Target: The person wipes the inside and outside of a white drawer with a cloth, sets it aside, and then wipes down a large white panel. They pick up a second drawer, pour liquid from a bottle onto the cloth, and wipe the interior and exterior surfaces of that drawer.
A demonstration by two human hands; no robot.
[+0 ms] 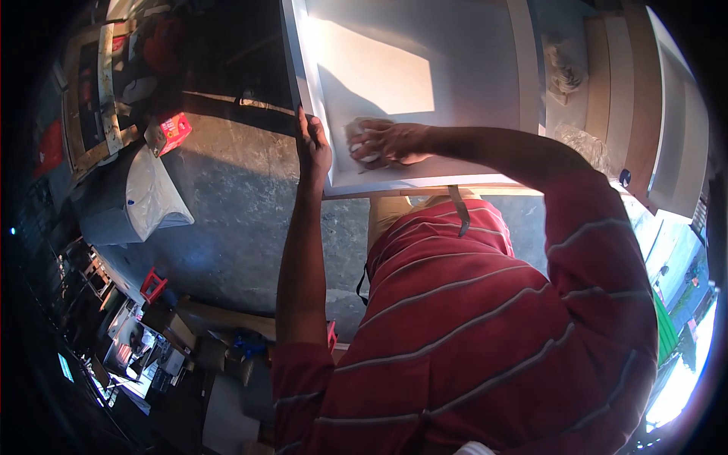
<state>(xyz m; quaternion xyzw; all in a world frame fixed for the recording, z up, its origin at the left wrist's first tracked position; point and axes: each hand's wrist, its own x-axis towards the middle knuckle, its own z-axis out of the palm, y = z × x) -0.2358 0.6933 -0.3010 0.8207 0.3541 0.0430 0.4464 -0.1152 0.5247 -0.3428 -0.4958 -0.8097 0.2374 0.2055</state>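
A large white panel with a raised rim (425, 182) lies in front of my body, sunlight falling across part of it. My left hand (314, 145) is at the panel's left rim, with its fingers up along the outer side and gripping the edge. Near the panel's lower left corner, my right hand (390, 144) presses a crumpled pale cloth (354, 135) against the inner surface, fingers curled over it. A dark strap (459, 212) hangs below the panel's near edge, over the red striped shirt.
A red box (174, 133) stands on the concrete floor (243, 189) at the left, by a wooden frame (108, 91) and a white curved piece (155, 193). Boards (618, 83) stand at the right. A red stool (153, 285) is at lower left.
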